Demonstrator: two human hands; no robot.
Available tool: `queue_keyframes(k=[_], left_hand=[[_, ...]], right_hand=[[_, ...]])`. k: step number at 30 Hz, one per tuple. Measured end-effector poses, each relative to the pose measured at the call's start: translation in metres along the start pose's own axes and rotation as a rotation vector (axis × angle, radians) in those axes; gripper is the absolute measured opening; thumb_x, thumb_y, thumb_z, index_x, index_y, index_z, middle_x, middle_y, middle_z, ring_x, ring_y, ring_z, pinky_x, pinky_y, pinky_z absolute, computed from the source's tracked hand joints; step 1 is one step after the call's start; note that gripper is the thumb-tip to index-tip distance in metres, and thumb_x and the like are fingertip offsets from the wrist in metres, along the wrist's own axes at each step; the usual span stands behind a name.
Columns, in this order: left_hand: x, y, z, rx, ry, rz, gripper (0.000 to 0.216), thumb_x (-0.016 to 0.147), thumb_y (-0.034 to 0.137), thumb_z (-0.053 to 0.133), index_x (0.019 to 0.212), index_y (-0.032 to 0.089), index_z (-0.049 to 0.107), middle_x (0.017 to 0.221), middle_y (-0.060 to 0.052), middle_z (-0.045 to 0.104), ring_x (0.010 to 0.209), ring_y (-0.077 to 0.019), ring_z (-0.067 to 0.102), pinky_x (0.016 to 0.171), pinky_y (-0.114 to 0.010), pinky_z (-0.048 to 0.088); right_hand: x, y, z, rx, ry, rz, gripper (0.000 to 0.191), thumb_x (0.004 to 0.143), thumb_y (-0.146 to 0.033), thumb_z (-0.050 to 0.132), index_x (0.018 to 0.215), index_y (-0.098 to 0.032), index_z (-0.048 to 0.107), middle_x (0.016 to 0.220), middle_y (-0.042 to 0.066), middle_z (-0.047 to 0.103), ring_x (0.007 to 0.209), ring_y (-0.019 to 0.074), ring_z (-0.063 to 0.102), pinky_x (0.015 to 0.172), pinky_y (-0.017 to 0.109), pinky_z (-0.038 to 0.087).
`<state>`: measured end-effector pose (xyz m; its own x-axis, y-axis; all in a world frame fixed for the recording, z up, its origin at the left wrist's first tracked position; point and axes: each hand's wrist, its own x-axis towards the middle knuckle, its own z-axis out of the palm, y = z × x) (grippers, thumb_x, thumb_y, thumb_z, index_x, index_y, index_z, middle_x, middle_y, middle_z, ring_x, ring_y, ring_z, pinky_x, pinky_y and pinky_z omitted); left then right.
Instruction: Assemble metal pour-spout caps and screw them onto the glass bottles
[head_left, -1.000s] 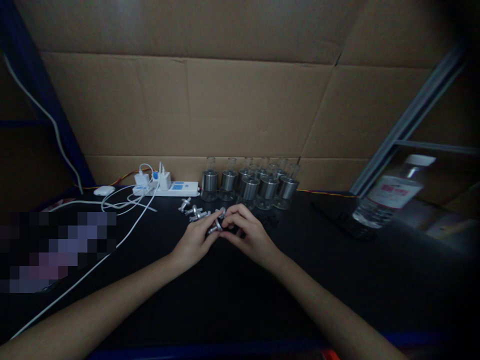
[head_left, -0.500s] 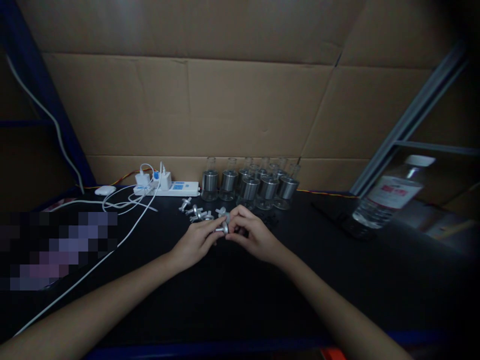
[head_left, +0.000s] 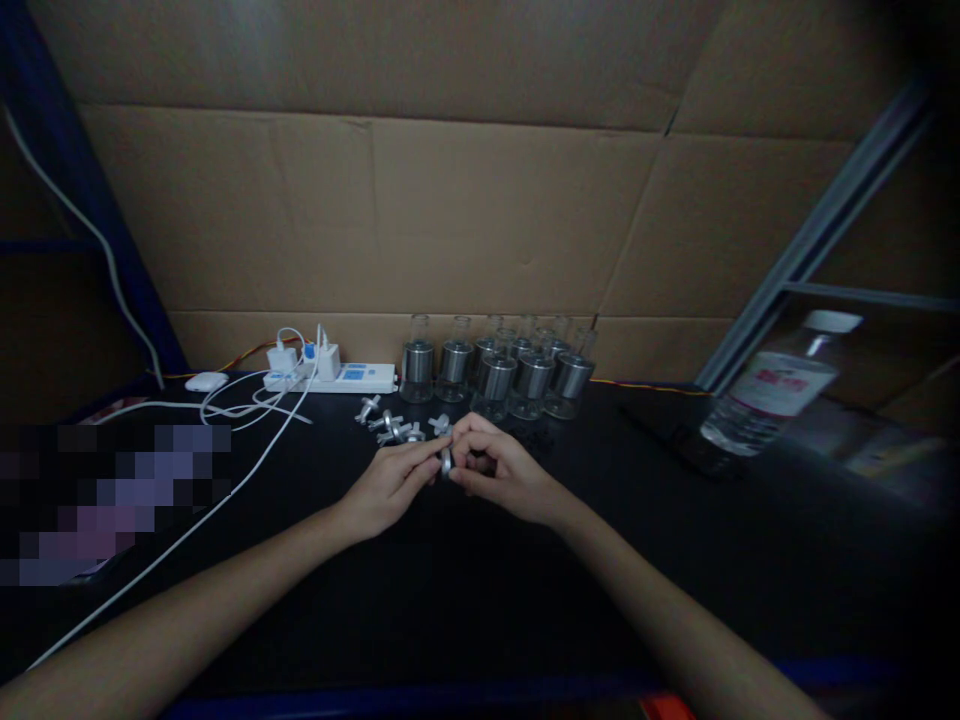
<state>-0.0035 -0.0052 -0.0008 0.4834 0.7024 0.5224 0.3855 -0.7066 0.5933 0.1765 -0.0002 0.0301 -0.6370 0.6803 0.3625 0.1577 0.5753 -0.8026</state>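
Between my two hands is a small silver stopper-like metal piece (head_left: 446, 463) with a round rim. My left hand (head_left: 386, 488) pinches it from the left, thumb and forefinger closed. My right hand (head_left: 506, 470) has its fingers curled and closed on the piece's right side; part of it is hidden by the fingertips. Several similar silver pieces (head_left: 391, 427) with thin stems lie loose on the black table just beyond my left hand. Behind my right hand stand several clear glass bottles (head_left: 496, 378) with metal bands.
A white power strip (head_left: 367, 377) with chargers and tangled white cables (head_left: 259, 455) lies at the back left. On the right stands a large clear plastic bottle (head_left: 772, 385). Small dark bits (head_left: 538, 438) lie past my right hand. A cardboard wall (head_left: 487, 210) closes the back.
The silver piece has turned between my fingers, its rim now seen more edge-on. Both hands stay nearly in place, and the view has shifted slightly.
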Motion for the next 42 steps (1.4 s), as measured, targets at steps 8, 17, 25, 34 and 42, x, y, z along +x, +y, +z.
queue_keyframes(k=[8,17,25,34,42], left_hand=[[0.001,-0.001,-0.003,-0.042,-0.029,-0.008,0.035,0.085,0.027,0.034,0.114,0.015,0.049,0.071,-0.002,0.057,0.061,-0.0108,0.051,0.059,-0.022,0.040],[0.005,-0.004,-0.004,-0.197,-0.124,-0.093,0.036,0.086,0.031,0.033,0.114,0.016,0.049,0.063,0.000,0.053,0.057,-0.0098,0.047,0.054,-0.021,0.038],[0.006,-0.006,-0.001,-0.336,-0.138,-0.158,0.037,0.085,0.031,0.035,0.115,0.014,0.048,0.064,-0.001,0.055,0.061,-0.0106,0.051,0.054,-0.020,0.040],[0.004,0.002,-0.001,-0.045,-0.031,-0.030,0.035,0.086,0.026,0.033,0.117,0.016,0.046,0.070,-0.002,0.059,0.062,-0.0104,0.053,0.059,-0.022,0.043],[0.000,-0.003,0.002,0.290,0.091,0.284,0.040,0.084,0.015,0.036,0.124,0.015,0.034,0.090,-0.008,0.059,0.082,-0.0140,0.055,0.075,-0.028,0.046]], right_hand=[[-0.001,-0.005,0.000,-0.069,0.026,-0.058,0.007,0.072,-0.015,0.053,0.067,-0.014,0.049,0.085,0.001,0.038,0.062,0.0056,0.038,0.050,0.018,0.034],[0.000,-0.002,0.001,0.122,0.019,0.028,0.013,0.071,-0.025,0.055,0.065,-0.014,0.049,0.085,0.001,0.035,0.063,0.0056,0.040,0.047,0.016,0.044],[0.001,0.007,0.000,0.285,0.040,0.070,0.017,0.069,-0.027,0.058,0.064,-0.013,0.049,0.087,0.001,0.035,0.067,0.0067,0.044,0.048,0.019,0.050],[0.002,0.012,0.000,0.391,0.118,0.075,0.020,0.067,-0.030,0.060,0.063,-0.013,0.051,0.085,0.001,0.036,0.067,0.0080,0.046,0.047,0.020,0.050],[0.005,0.013,0.003,0.409,0.179,0.055,0.016,0.067,-0.026,0.060,0.062,-0.013,0.053,0.085,0.001,0.036,0.068,0.0086,0.045,0.047,0.020,0.050]])
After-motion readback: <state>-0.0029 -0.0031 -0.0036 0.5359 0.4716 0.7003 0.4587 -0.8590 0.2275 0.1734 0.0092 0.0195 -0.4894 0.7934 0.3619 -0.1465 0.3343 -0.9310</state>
